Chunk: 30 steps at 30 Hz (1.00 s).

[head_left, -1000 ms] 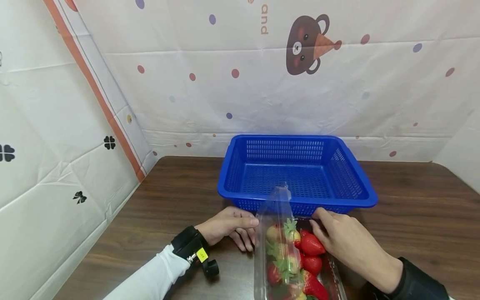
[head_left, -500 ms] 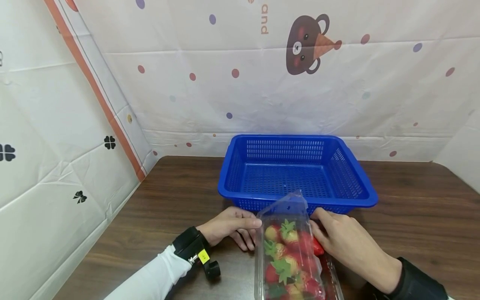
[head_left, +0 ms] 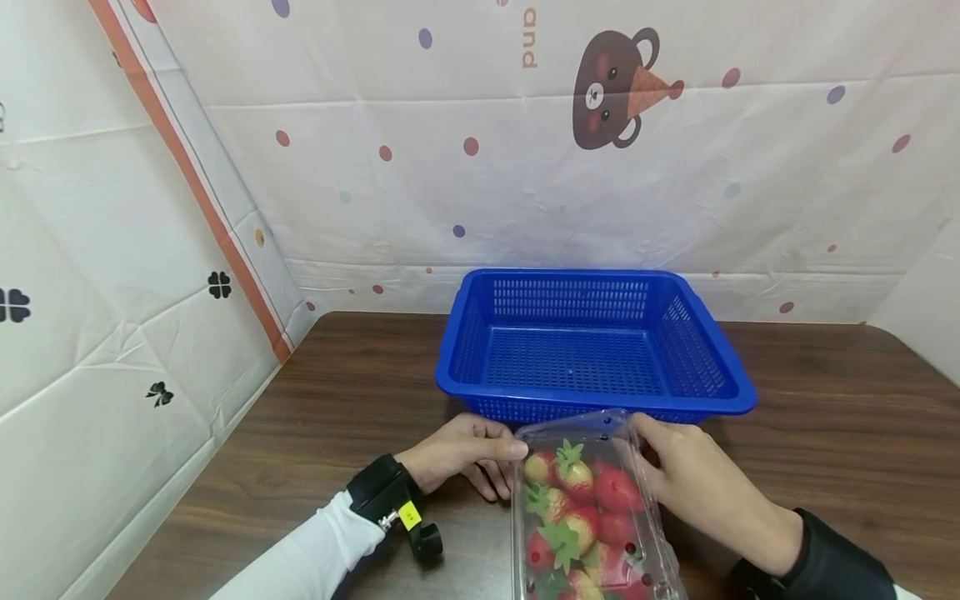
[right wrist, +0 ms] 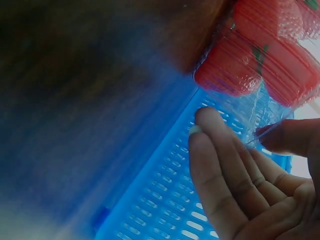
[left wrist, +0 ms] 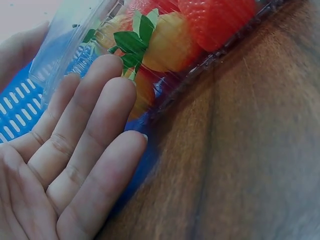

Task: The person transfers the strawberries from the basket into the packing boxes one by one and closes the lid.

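Note:
A clear plastic clamshell box (head_left: 666, 557) full of strawberries (head_left: 617, 490) lies near the table's front, its lid down over the fruit. The berries are red, some pale yellowish with green leaves. My left hand (head_left: 462, 454) is at the box's far left corner, thumb on the lid's edge. In the left wrist view its fingers (left wrist: 107, 120) are fairly straight along the clear side. My right hand (head_left: 701, 487) pinches the rim at the far right corner. From the right wrist view, the thumb (right wrist: 290, 137) lies on one side of the rim, fingers on the other.
A blue perforated plastic basket (head_left: 495, 392) stands right behind the box, with nothing in it. Brown wood-grain table (head_left: 360, 375) extends to both sides. A white patterned sheet (head_left: 360, 192) hangs behind and at the left. Both wrists wear black bands (head_left: 375, 487).
The box's lid has swung over from the left to the right, from half raised to lying over the strawberries. Both hands have stayed nearly in place.

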Each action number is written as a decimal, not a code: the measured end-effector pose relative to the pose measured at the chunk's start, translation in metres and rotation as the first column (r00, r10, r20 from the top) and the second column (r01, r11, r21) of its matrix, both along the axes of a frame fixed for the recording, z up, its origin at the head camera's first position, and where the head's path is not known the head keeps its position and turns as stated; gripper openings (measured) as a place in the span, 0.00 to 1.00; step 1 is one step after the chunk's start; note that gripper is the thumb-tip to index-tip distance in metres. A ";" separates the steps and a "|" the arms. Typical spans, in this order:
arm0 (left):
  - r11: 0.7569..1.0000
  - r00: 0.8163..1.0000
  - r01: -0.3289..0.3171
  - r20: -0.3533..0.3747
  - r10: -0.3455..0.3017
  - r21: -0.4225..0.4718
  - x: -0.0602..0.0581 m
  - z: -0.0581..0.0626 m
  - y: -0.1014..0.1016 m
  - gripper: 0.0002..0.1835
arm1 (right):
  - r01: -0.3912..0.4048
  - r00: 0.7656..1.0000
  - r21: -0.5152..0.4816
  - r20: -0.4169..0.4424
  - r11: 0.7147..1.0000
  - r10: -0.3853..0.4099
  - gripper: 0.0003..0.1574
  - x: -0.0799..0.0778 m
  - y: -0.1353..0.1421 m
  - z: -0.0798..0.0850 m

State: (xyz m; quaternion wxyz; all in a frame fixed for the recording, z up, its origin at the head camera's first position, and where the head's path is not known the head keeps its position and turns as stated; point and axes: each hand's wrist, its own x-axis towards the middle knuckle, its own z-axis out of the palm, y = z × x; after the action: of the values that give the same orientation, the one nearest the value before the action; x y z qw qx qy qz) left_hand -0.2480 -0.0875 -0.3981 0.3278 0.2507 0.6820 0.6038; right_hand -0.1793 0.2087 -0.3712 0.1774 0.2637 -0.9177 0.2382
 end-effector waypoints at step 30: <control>0.999 0.999 -0.038 -0.009 0.038 -0.005 -0.002 -0.002 -0.001 0.15 | -0.025 0.672 -0.518 0.625 0.855 0.398 0.21 -0.017 0.014 0.010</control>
State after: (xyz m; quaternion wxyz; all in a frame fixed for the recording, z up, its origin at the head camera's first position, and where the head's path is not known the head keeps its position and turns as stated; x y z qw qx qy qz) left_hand -0.2503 -0.0889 -0.4004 0.3138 0.2396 0.6899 0.6068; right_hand -0.1963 0.2228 -0.3614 -0.1635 0.2076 -0.7891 0.5546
